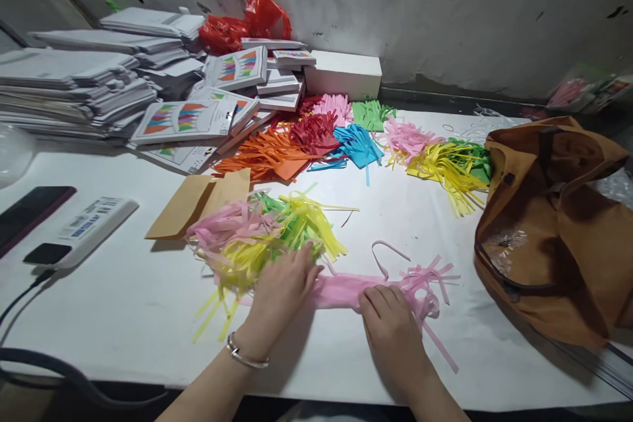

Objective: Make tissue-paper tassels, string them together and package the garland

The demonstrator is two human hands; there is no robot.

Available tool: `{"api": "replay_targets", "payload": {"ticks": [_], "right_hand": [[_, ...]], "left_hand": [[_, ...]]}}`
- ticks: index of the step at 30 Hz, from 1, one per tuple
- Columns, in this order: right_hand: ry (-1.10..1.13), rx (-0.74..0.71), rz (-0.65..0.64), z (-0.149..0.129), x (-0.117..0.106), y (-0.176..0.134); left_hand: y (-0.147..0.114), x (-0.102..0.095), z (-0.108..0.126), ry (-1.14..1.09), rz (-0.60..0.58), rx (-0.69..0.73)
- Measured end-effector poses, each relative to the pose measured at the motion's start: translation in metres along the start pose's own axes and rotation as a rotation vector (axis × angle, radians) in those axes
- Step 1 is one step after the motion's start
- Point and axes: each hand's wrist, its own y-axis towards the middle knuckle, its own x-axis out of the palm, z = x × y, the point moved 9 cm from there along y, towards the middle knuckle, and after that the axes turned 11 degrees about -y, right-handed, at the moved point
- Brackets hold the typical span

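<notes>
A pink tissue-paper tassel (339, 291) lies flat across the white table, its cut fringe spreading to the right. My right hand (390, 316) has its fingers curled together over the tassel's near edge, beside the fringe. At the other end, my left hand (287, 283) reaches over the paper, thumb apart from the fingers; its fingertips touch a heap of tassels and are slightly blurred. That heap holds pink tassels (230, 227), yellow tassels (316, 217) and green strips (294, 227). Just beyond the pink tassel lies a loose pink strip (383, 257).
A brown cloth bag (548, 244) stands at the right. Orange (267, 155), red, blue (359, 145) and other tassels line the back. Printed packets (185, 120) and stacked white cartons (64, 69) fill the back left. A kraft envelope (182, 208), phone (32, 214) and white power strip (89, 227) lie left.
</notes>
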Motion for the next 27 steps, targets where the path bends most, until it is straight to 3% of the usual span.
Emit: {"api": "replay_targets", "payload": {"ticks": [2,3,4,6,8,11,17,23,27], "right_hand": [[0.013,0.015,0.003,0.001,-0.002,0.001],[0.022,0.018,0.006,0.002,-0.003,0.002],[0.032,0.018,0.011,0.002,-0.004,0.002],[0.057,0.002,0.027,0.000,-0.006,0.000],[0.089,-0.041,0.040,-0.003,-0.007,-0.004],[0.117,-0.049,0.032,-0.001,-0.007,-0.011],[-0.008,0.143,-0.077,0.022,0.004,-0.010],[-0.164,0.191,-0.149,0.032,0.024,0.010],[-0.198,0.218,-0.151,0.035,0.021,0.017]], "left_hand": [[-0.011,-0.023,0.006,-0.015,0.228,0.113],[-0.018,-0.026,0.016,-0.048,0.284,0.209],[-0.026,-0.022,0.028,-0.089,0.276,0.317],[-0.041,0.002,0.053,-0.157,0.131,0.505],[-0.052,0.028,0.067,-0.197,-0.008,0.571],[-0.055,0.044,0.064,-0.273,-0.038,0.515],[-0.046,0.028,0.037,-0.307,-0.024,0.337],[-0.029,0.030,0.035,-0.072,-0.031,0.157],[-0.023,0.034,0.038,0.015,-0.045,0.134]]}}
